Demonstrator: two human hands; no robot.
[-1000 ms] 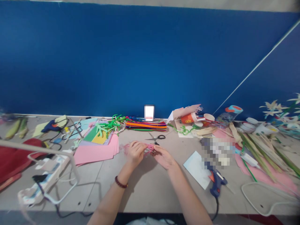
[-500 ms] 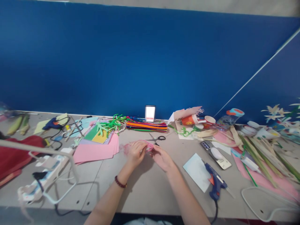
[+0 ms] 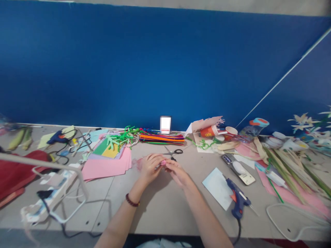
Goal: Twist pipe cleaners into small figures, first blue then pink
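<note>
Near the middle of the desk, my left hand (image 3: pixel 151 167) and my right hand (image 3: pixel 177 171) meet with their fingers closed on a small, coiled pink pipe cleaner (image 3: pixel 163 162). Both sets of fingertips pinch it, and they hide part of it. Some blurred pink material (image 3: pixel 138 163) lies on the desk beside my left hand; what it is I cannot make out. Just beyond the fingers rest black-handled scissors (image 3: pixel 178 152) with the blades apart. Behind them lies a bundle of coloured pipe cleaners (image 3: pixel 161 138), orange and purple on top.
Pink paper sheets (image 3: pixel 106 168) and green pipe-cleaner pieces (image 3: pixel 116 139) lie to the left, near a power strip (image 3: pixel 46 199). On the right are a blue glue gun (image 3: pixel 239 201) with its cable, a light-blue card (image 3: pixel 217 187), a phone (image 3: pixel 239 170) and paper cups (image 3: pixel 209 131).
The pink pipe cleaner was stretched as a longer loop between my hands; now it is a compact coil at the fingertips. My right hand has shifted slightly left.
</note>
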